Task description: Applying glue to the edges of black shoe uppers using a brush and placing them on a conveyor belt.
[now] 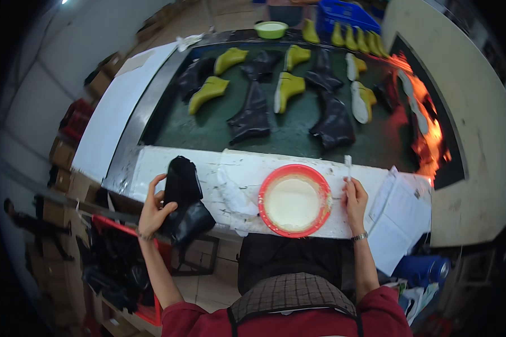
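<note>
Black floppy fabric boot upper [183, 202] held at the white counter [168, 163] front edge, left hand [153, 210] fingers wrapped round its side. Right hand [355, 200] fingers pinched shut on a thin white brush [347, 165], beside a red round bowl of pale glue [294, 200].

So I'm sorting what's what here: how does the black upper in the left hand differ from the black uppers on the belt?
The held upper is lifted off the white bench, gripped by the left hand; the belt uppers lie loose on the dark green belt. The held one is alone; the belt ones sit among yellow-green lasts. All are black, soft and boot-shaped.
</note>
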Tool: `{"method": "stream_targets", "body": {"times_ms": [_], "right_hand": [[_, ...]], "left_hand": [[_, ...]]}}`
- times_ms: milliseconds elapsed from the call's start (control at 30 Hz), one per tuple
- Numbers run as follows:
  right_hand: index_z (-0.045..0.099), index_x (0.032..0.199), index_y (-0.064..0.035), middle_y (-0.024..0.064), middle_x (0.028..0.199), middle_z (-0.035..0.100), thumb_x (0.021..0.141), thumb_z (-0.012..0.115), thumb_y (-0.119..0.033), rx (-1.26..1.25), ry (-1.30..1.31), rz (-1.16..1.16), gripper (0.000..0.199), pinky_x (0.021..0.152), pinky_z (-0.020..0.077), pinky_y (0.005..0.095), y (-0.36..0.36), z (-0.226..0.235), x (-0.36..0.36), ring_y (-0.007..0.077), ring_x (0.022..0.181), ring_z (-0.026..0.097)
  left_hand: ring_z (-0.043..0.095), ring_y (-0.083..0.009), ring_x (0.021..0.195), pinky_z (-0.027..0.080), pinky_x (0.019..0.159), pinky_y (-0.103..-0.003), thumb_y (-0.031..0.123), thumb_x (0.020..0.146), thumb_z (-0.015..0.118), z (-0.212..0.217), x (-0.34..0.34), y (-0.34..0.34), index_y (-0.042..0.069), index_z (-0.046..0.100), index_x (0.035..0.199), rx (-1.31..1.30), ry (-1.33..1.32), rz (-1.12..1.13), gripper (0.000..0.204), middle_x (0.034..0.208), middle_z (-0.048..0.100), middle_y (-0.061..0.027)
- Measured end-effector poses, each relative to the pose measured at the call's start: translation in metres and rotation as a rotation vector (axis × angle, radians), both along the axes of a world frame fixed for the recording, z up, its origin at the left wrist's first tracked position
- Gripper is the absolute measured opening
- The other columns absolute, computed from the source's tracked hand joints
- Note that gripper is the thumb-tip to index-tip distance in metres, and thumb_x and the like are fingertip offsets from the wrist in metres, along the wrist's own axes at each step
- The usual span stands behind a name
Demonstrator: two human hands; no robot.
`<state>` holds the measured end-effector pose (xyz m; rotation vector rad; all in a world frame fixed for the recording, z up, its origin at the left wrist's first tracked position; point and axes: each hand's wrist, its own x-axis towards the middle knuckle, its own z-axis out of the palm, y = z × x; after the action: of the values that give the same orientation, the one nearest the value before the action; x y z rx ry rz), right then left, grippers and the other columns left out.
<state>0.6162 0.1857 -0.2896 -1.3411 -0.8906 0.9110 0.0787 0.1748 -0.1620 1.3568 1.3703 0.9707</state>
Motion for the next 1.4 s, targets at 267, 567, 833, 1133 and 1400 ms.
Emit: {"method": "stream_targets", "body": {"times_ms": [267,567,833,1133,1400], "right_hand": [[0.075,0.096,-0.0103,0.0082,0.087,0.064,0.085,0.074,-0.018,0.183,-1.238,0.271,0.013,0.062,0.0526,0.0359,0.002,0.092,-0.038,0.0185,0.072,0.065],[0.069,0.077,-0.0048,0.0106,0.091,0.067,0.081,0.063,-0.01,0.222,-1.516,0.688,0.009,0.066,0.0563,0.041,0.0,0.067,-0.098,0.0279,0.081,0.069],[0.075,0.091,-0.0089,0.0067,0.079,0.064,0.083,0.077,-0.015,0.142,-1.178,0.344,0.01,0.059,0.0499,0.0379,-0.025,0.102,-0.025,0.0242,0.069,0.064],[0.079,0.098,-0.0101,0.0013,0.085,0.065,0.082,0.081,-0.013,0.455,-0.747,0.379,0.016,0.07,0.0435,0.0304,0.007,0.148,-0.04,0.0157,0.071,0.059],[0.08,0.098,-0.0103,0.0021,0.09,0.066,0.077,0.083,-0.011,0.569,-0.844,0.341,0.021,0.085,0.0395,0.0322,0.006,0.139,-0.049,0.0165,0.088,0.06]], "left_hand": [[0.056,-0.0483,0.118,0.045,0.1,-0.052,0.055,0.08,0.079,-0.09,0.043,0.073,0.002,0.019,0.159,0.235,0.857,0.228,0.112,0.129,0.057,-0.0318],[0.072,-0.0244,0.084,0.056,0.079,-0.036,0.02,0.068,0.081,-0.067,-0.009,0.085,-0.006,0.07,0.108,0.168,0.46,0.295,0.049,0.093,0.076,-0.0157],[0.067,-0.0112,0.08,0.054,0.074,-0.027,0.008,0.08,0.083,0.044,0.101,0.028,-0.007,0.072,0.101,0.089,0.107,0.079,0.028,0.09,0.075,-0.0067],[0.067,-0.0099,0.077,0.055,0.071,-0.024,0.001,0.073,0.086,0.048,0.147,0.026,-0.004,0.072,0.105,-0.301,0.014,-0.421,0.035,0.089,0.073,-0.005],[0.067,-0.0097,0.073,0.055,0.069,-0.024,0.002,0.078,0.084,0.064,0.156,0.015,-0.004,0.074,0.096,-0.175,-0.043,-0.324,0.021,0.085,0.075,-0.0055]]}}
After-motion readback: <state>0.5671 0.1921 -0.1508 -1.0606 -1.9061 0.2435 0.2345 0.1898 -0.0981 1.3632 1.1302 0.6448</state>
